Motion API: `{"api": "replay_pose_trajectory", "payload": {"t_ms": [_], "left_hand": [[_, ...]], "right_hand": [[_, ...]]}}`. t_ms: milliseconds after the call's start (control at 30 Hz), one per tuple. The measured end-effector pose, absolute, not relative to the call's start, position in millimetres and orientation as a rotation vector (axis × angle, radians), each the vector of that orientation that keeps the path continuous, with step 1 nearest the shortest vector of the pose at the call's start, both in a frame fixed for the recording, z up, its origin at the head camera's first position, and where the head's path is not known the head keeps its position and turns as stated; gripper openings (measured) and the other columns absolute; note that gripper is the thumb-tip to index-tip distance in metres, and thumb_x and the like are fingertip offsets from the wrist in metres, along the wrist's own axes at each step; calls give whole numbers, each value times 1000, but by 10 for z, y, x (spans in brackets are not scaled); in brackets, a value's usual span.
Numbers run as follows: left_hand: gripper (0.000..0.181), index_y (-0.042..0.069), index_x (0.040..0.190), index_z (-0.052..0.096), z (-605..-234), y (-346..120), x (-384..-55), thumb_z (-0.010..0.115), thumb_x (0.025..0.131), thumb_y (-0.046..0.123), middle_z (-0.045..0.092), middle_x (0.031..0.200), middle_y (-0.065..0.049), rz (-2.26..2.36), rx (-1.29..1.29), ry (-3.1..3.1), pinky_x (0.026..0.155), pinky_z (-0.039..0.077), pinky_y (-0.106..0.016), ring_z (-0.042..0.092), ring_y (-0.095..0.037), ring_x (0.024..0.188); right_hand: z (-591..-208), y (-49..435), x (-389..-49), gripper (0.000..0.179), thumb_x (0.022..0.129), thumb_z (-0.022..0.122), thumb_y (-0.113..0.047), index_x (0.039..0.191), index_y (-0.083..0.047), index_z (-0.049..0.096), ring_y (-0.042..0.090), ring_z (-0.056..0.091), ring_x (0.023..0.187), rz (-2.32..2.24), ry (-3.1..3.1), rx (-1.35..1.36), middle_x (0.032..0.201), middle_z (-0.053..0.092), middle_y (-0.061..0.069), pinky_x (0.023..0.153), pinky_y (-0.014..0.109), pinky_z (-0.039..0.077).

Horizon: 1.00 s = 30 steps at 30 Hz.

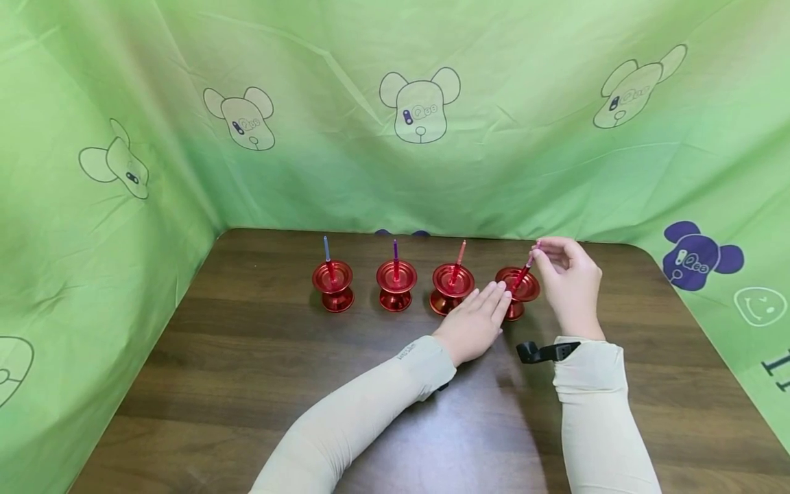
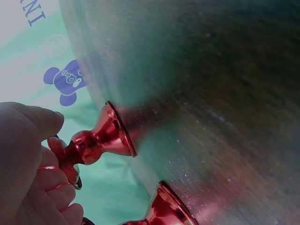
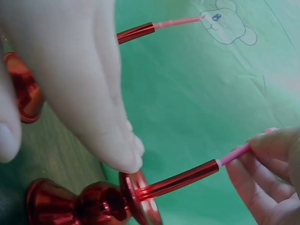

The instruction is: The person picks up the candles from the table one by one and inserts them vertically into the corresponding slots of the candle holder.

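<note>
At the right end of a row of shiny red candle holders, my left hand (image 1: 474, 322) lies with straight fingers against the dish of the last candle holder (image 1: 524, 291). In the right wrist view its fingertips (image 3: 129, 161) meet the dish rim, while the thumb stands apart. My right hand (image 1: 569, 281) pinches a thin pink candle (image 3: 235, 154) near its upper end. The candle's lower end is inside the holder's red tube (image 3: 183, 180), which leans toward the right hand. The left wrist view shows this holder's base (image 2: 115, 133) on the table.
Left of my hands stand more red holders, with a coral candle (image 1: 461, 252), a purple candle (image 1: 396, 250) and a blue candle (image 1: 326, 248). They stand on a brown wooden table (image 1: 247, 357). A green printed curtain (image 1: 321, 171) hangs around its back and sides.
</note>
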State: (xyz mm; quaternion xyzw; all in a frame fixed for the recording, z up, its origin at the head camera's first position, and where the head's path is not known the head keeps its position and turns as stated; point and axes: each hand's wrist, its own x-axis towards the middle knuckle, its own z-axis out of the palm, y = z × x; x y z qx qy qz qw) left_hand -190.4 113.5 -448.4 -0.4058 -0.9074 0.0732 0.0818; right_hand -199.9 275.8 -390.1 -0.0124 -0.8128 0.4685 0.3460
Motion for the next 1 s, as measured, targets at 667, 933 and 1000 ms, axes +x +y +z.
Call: {"api": "replay_pose_trajectory", "payload": {"t_ms": [667,933,1000], "left_hand": [[62,12,162,24,-4478,1140,-1908,42,109,38,19,169,-5,195,-1211,-2737,123,21,-33,15,-18,155],[61,12,162,24,-4434,1138,-1882,42,109,38,20,169,-4,197,-1212,-2756,123,21,-32,16,-18,155],[61,12,162,24,-4424,1136,-1878,41,109,39,19,169,-4,205,-1213,-2758,123,21,-32,16,-18,155]], "right_hand": [[-3924,2769,-1970,18,94,70,-2,110,6,70,-10,62,84,1203,-2146,-58,98,71,1,80,7,50],[-3933,2763,-1958,18,95,70,-5,109,5,70,-12,60,83,1163,-2152,-58,101,72,18,79,5,48],[-3940,2770,-1959,18,94,70,-4,109,5,71,-13,60,83,1157,-2152,-62,101,72,20,79,5,48]]}}
